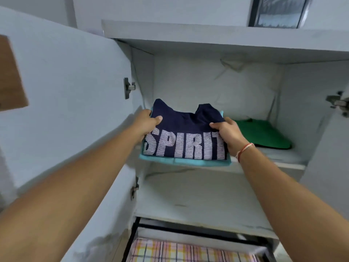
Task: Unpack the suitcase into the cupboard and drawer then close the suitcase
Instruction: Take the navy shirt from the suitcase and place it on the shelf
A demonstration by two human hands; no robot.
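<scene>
While I grip the shirts (186, 140) with left hand (146, 122) and right hand (229, 134), they overhang the shelf (273, 159) front edge and could slide off

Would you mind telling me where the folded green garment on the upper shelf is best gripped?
Grip the folded green garment at its near edge, coming from the open cupboard front. It lies flat on the upper shelf with walls behind and right, and both hands are busy left.
</scene>
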